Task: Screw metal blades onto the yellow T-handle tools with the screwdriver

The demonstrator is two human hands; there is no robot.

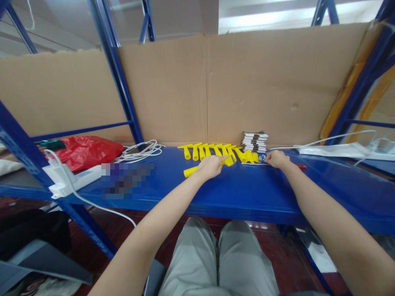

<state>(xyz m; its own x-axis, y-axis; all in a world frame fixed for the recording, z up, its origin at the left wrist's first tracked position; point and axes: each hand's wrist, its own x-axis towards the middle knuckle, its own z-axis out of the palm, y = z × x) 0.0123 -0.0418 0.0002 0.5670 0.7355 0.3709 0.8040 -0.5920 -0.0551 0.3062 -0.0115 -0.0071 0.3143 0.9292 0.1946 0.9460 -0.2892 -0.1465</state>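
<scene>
My left hand (211, 167) is closed around a yellow plastic scraper-like tool (190, 172). Its round handle sticks out to the left and its flat wide end points right. Behind that hand a row of several similar yellow T-shaped tools (195, 152) lies on the blue shelf (173, 185). More yellow pieces (251, 157) lie bunched at the row's right end. My right hand (277, 158) is closed with its fingertips down at a small, patterned flat item (262, 158) beside them; what it pinches is too small to make out.
A stack of banded white packets (254, 142) stands at the cardboard back wall (247, 82). Something red (301, 166) lies by my right wrist. Left are a white power strip (77, 181), coiled white cable (145, 150) and red bag (89, 152). Blue posts (119, 82) frame the shelf.
</scene>
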